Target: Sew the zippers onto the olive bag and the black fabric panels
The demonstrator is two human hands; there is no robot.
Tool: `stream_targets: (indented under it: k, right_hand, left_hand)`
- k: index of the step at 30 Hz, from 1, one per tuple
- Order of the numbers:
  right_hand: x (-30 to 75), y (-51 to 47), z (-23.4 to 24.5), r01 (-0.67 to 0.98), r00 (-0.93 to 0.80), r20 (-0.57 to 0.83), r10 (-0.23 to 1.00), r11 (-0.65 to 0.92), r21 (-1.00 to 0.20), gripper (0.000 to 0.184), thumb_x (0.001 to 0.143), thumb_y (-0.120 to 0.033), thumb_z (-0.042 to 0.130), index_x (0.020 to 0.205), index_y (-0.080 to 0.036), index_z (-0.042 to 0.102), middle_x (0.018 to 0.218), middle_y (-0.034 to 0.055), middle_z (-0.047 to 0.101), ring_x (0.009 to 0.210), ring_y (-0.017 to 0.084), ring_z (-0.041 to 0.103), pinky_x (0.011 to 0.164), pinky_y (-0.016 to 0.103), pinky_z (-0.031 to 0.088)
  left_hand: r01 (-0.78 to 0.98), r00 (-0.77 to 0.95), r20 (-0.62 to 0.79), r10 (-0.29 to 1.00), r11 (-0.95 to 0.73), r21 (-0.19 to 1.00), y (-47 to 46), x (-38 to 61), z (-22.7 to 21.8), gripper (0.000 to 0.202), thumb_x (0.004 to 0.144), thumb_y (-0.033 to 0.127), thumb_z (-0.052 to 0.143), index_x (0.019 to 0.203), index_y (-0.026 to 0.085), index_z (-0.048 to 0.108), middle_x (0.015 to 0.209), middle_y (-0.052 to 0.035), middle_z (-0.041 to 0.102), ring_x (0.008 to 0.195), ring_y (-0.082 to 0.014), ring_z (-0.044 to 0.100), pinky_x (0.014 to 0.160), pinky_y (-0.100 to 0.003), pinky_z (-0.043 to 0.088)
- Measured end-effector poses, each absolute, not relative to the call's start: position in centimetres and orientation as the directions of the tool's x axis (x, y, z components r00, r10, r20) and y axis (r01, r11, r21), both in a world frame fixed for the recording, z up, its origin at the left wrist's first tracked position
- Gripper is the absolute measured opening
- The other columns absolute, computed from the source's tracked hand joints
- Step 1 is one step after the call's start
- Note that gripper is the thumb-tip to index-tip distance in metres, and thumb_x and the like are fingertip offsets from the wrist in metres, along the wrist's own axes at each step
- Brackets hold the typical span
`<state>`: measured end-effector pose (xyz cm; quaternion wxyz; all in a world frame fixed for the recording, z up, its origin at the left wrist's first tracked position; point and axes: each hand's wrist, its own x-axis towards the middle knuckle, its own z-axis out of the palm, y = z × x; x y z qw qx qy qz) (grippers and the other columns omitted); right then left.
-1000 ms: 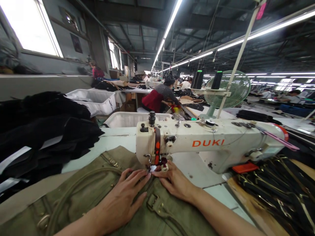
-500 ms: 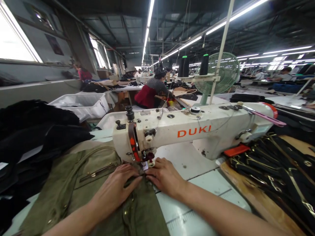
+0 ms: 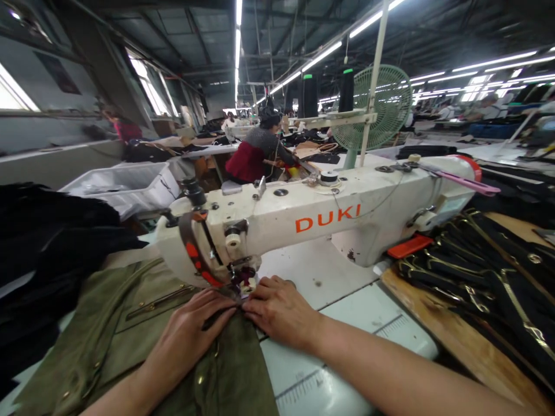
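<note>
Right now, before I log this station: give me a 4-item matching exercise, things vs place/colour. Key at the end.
Things
1. olive fabric
2. pink-handled tool
3. black straps
4. fan

Place or colour
A. on the wooden board
B. green, beyond the sewing machine
C. under the left hand
D. on top of the sewing machine, at the end away from the needle

Pairs: 1-C, 2-D, 3-A, 4-B
</note>
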<state>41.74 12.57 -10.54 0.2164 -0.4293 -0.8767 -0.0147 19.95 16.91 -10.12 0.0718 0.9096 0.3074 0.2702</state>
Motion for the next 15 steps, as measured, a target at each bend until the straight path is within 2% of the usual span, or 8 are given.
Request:
stream_targets:
  k: [5,11,15]
  right_hand:
    - [42.0,12.8,-10.6,0.752,-0.576,0.384,0.721,0.652,-0.098,0.018,0.098,-0.030,0.060,0.087,-0.020,0.070,0.092,0.0000,0.068,0.090,0.019,0.057,0.072,0.034,0.040]
    - [42.4,12.8,-9.9,0.765,-0.555,0.350,0.754,0.628,-0.140,0.017,0.098,-0.030,0.059,0.091,-0.020,0.071,0.095,-0.0001,0.069,0.091,0.018,0.057,0.073,0.033,0.043]
    - [42.7,12.8,-9.5,0.767,-0.550,0.314,0.773,0.617,-0.176,0.018,0.099,-0.030,0.058,0.092,-0.020,0.071,0.098,0.0012,0.069,0.093,0.018,0.057,0.075,0.031,0.043]
  left_hand:
    - [0.537,0.675,0.541,0.502,-0.837,0.105,17.5,20.4,-9.6,0.043,0.101,0.056,0.044,0.091,0.030,0.076,0.088,0.0052,0.077,0.080,-0.0159,0.074,0.077,-0.023,0.058]
    - [0.550,0.686,0.560,0.465,-0.835,0.019,17.2,21.0,-10.2,0.044,0.102,0.053,0.041,0.094,0.024,0.074,0.089,0.0006,0.077,0.083,-0.0205,0.073,0.080,-0.033,0.057]
    - [0.596,0.661,0.569,0.489,-0.803,-0.003,17.0,21.1,-10.4,0.045,0.103,0.050,0.039,0.090,0.021,0.071,0.085,-0.0032,0.075,0.078,-0.0229,0.072,0.074,-0.037,0.055]
